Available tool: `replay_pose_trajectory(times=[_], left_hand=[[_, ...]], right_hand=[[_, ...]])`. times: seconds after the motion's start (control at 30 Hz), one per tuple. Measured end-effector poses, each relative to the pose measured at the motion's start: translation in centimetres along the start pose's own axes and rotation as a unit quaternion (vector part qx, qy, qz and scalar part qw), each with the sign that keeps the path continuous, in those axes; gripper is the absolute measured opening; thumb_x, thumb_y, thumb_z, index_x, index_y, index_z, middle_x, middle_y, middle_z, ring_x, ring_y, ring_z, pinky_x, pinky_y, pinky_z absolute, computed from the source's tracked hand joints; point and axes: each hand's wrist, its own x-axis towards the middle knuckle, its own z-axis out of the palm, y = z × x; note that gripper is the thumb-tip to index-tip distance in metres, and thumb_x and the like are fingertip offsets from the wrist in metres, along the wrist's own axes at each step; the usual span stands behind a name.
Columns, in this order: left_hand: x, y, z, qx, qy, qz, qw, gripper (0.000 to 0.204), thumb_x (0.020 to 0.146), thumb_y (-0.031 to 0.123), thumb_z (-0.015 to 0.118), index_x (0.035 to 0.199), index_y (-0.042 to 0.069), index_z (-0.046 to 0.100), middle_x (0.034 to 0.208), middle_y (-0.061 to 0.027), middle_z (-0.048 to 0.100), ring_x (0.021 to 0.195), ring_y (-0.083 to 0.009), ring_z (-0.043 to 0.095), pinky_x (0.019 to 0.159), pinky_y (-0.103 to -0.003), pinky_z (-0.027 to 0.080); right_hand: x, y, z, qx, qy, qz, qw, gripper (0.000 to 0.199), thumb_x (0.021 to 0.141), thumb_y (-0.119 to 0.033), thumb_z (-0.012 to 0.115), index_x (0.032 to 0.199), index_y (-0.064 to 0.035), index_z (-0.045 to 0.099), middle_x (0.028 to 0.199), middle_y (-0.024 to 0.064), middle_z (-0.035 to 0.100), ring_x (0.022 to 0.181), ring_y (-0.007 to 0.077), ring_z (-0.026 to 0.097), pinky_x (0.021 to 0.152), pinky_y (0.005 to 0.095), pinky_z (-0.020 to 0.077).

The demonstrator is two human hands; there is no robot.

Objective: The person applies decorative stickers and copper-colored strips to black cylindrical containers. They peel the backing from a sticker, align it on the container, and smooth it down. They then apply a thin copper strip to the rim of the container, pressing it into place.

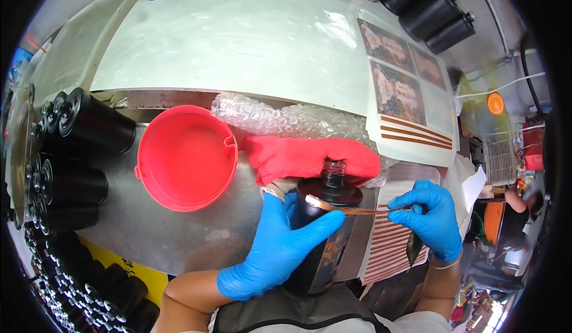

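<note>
Workshop clutter rings a pale, glossy worktop (250, 41) whose near part is a bare grey metal sheet (179, 232). The left hand (274, 246), in a blue rubber glove, wraps around a black cylindrical bottle with an open threaded neck (329, 214); its fingers (316, 226) curl across the bottle's front below the shoulder, closed firmly on it, with the thumb at the left side. The bottle stands roughly upright between the two hands, its lower body showing an orange-brown pattern just under those fingers.

The right hand (430, 217), also gloved in blue, pinches one end of a thin copper-coloured strip (357, 209) between thumb and fingertips, the fingers narrow and tight. The strip runs leftward from that pinch to the bottle's shoulder, where its far end lies against the black surface just above the left fingers.

Beyond the left fingers lies a red cloth (310, 157), with crumpled clear bubble wrap (280, 118) behind it. Left of them sits a round red plastic bucket (186, 157), seen from above. Under and below the right fingers lies a sheet of striped copper-brown decals (390, 243), and further sheets of printed decals (399, 89) lie beyond them on the pale surface. Well left of both hands, black cylindrical bottles lying on their sides (77, 154) are stacked in rows.
</note>
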Motion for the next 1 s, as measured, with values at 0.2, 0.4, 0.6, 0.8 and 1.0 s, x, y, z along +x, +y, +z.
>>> replay_pose_trajectory(times=[0.2, 0.4, 0.6, 0.8, 1.0], left_hand=[[0.6, -0.1, -1.3, -0.082, -0.011, -0.077, 0.994, 0.063, 0.085, 0.009, 0.062, 0.136, 0.007, 0.025, 0.126, -0.0126, 0.043, 0.117, -0.0190, 0.043, 0.100, -0.032, 0.036], [0.6, -0.4, -1.2, -0.075, -0.010, -0.045, 0.996, 0.063, 0.086, 0.008, 0.061, 0.137, 0.007, 0.025, 0.129, -0.0115, 0.042, 0.119, -0.0191, 0.042, 0.102, -0.032, 0.034], [0.5, -0.3, -1.0, -0.055, 0.003, -0.054, 0.997, 0.059, 0.087, 0.008, 0.060, 0.136, 0.006, 0.028, 0.132, -0.0106, 0.040, 0.120, -0.0190, 0.041, 0.103, -0.033, 0.033], [0.6, 0.0, -0.6, -0.081, -0.031, -0.028, 0.996, 0.055, 0.091, 0.011, 0.053, 0.138, 0.006, 0.027, 0.134, -0.0106, 0.040, 0.121, -0.0201, 0.042, 0.103, -0.034, 0.033], [0.6, -0.2, -0.7, -0.075, -0.035, -0.023, 0.996, 0.052, 0.094, 0.013, 0.048, 0.140, 0.005, 0.026, 0.135, -0.0106, 0.040, 0.123, -0.0207, 0.041, 0.104, -0.035, 0.032]], right_hand=[[0.4, 0.6, -1.0, 0.048, -0.027, -0.016, 0.998, 0.018, 0.059, -0.008, 0.080, 0.076, -0.0069, 0.072, 0.073, 0.0018, 0.052, 0.067, 0.0105, 0.045, 0.058, 0.0256, 0.0355], [0.5, 2.3, -0.7, 0.201, -0.004, -0.038, 0.979, 0.011, 0.063, -0.008, 0.075, 0.071, -0.0047, 0.068, 0.111, 0.0109, 0.056, 0.094, 0.0176, 0.051, 0.082, 0.0299, 0.0403], [0.5, 3.6, 0.2, 0.272, 0.001, -0.042, 0.961, 0.011, 0.068, -0.011, 0.071, 0.070, -0.0032, 0.064, 0.110, 0.0122, 0.057, 0.096, 0.0189, 0.051, 0.085, 0.0314, 0.0397], [0.8, 4.2, 0.8, 0.299, 0.004, -0.015, 0.954, 0.009, 0.070, -0.010, 0.070, 0.070, -0.0040, 0.063, 0.109, 0.0114, 0.057, 0.095, 0.0183, 0.051, 0.086, 0.0308, 0.0396], [1.2, 4.8, 1.5, 0.336, 0.001, -0.001, 0.942, 0.007, 0.072, -0.005, 0.068, 0.070, -0.0029, 0.061, 0.107, 0.0101, 0.057, 0.092, 0.0167, 0.052, 0.084, 0.0292, 0.0404]])
